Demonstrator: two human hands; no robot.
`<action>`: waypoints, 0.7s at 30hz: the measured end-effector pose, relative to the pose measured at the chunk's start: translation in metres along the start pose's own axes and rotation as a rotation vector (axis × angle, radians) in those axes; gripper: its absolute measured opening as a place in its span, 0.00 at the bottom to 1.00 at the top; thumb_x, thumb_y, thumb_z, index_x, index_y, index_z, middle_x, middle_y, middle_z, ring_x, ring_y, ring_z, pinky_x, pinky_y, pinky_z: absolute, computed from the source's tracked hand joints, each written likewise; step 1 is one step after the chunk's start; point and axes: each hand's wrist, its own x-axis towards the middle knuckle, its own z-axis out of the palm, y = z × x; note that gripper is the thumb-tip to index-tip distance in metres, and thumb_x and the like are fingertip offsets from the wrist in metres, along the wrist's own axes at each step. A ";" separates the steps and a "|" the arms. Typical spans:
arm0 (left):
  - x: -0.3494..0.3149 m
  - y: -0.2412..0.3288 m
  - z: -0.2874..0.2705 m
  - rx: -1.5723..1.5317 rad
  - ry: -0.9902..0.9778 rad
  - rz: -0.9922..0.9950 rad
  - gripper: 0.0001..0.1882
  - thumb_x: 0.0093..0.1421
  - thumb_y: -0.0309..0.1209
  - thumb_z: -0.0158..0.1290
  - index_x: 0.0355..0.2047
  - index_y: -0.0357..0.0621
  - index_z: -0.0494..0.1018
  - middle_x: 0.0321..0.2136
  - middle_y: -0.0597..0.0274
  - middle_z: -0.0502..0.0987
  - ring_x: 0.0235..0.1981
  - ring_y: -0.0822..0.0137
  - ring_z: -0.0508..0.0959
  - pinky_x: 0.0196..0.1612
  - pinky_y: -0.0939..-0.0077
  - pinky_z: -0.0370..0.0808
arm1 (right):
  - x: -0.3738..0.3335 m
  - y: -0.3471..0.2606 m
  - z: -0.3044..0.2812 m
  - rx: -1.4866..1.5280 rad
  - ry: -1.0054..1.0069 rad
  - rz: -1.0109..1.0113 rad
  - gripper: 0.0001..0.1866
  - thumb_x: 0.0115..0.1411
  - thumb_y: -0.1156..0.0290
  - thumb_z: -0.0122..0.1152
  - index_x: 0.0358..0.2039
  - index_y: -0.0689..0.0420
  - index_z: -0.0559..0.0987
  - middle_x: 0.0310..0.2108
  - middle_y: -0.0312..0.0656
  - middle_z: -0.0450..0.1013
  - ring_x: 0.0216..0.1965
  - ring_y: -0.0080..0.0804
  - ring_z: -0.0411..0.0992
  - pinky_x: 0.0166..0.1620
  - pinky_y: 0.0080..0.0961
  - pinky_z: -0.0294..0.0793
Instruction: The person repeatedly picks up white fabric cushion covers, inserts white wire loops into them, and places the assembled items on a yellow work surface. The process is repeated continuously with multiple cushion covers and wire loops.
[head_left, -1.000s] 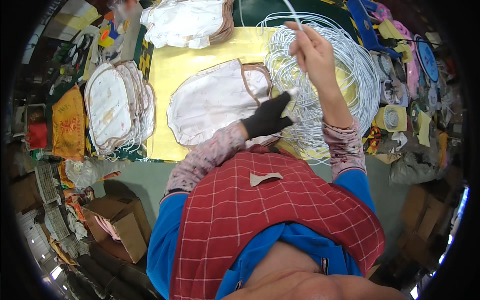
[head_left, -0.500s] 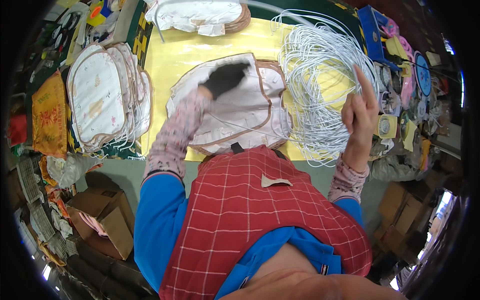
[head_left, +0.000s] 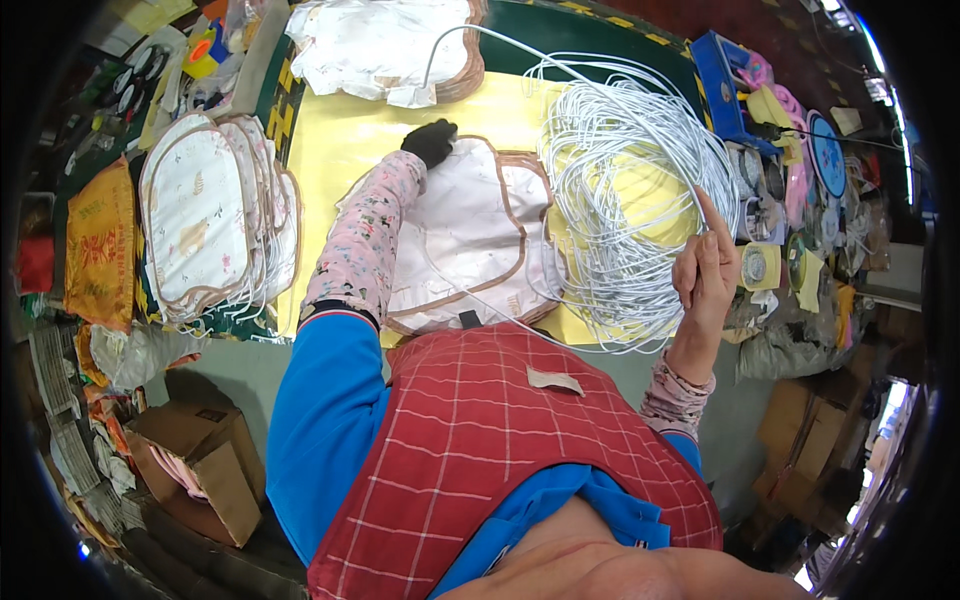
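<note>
White fabric cover [head_left: 460, 215], brown-bound, one: lies at the middle of the table on a yellow sheet [head_left: 340, 120], its near edge against the red checked apron [head_left: 480, 440].

Left hand [head_left: 430, 143], black-gloved: curled at the cover's upper left edge; fingertips hidden, so whether it pinches cloth or wire cannot be told. Risk: a drag of the knuckles could ruck the fabric.

Right hand [head_left: 708, 265], bare: forefinger raised, other fingers folded, beside the wire coil [head_left: 590, 150]; a firm grip cannot be made out.

Arching strand [head_left: 545, 55], white wire: rises off the coil and comes down over the far stack of covers [head_left: 375, 45]. Risk: its springy end could snag a binding and pull that stack askew.

Lower strand [head_left: 461, 289], white: crosses the cover toward the coil's near side. Risk: a tug could shift the fabric or catch the apron.

Coil, loosely heaped: overlapping turns could tangle if one is drawn out quickly.
</note>
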 end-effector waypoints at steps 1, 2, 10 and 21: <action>-0.008 -0.007 0.015 0.129 0.076 0.014 0.15 0.51 0.32 0.49 0.40 0.48 0.71 0.38 0.55 0.73 0.42 0.55 0.73 0.45 0.64 0.70 | 0.000 -0.002 0.001 -0.006 0.005 -0.002 0.24 0.64 0.68 0.42 0.56 0.70 0.59 0.09 0.26 0.57 0.08 0.09 0.50 0.12 0.10 0.46; -0.015 0.012 0.014 0.252 0.138 0.051 0.14 0.51 0.32 0.49 0.40 0.48 0.71 0.39 0.55 0.72 0.42 0.55 0.73 0.45 0.64 0.70 | -0.004 -0.004 0.000 -0.020 0.035 -0.001 0.23 0.64 0.68 0.42 0.56 0.71 0.60 0.09 0.26 0.57 0.08 0.09 0.50 0.12 0.10 0.46; 0.007 0.027 0.038 0.441 -0.002 -0.210 0.08 0.55 0.30 0.43 0.32 0.47 0.71 0.34 0.55 0.74 0.37 0.55 0.76 0.39 0.59 0.73 | -0.049 0.005 -0.014 -0.125 0.028 -0.102 0.24 0.64 0.63 0.45 0.54 0.70 0.63 0.08 0.28 0.55 0.06 0.11 0.50 0.10 0.11 0.48; -0.041 0.064 -0.126 -0.446 0.458 -0.103 0.26 0.61 0.33 0.47 0.56 0.33 0.58 0.53 0.51 0.66 0.54 0.63 0.66 0.55 0.74 0.63 | -0.059 -0.002 -0.065 0.188 0.055 -0.074 0.23 0.64 0.70 0.42 0.55 0.72 0.60 0.08 0.26 0.53 0.06 0.10 0.47 0.09 0.11 0.45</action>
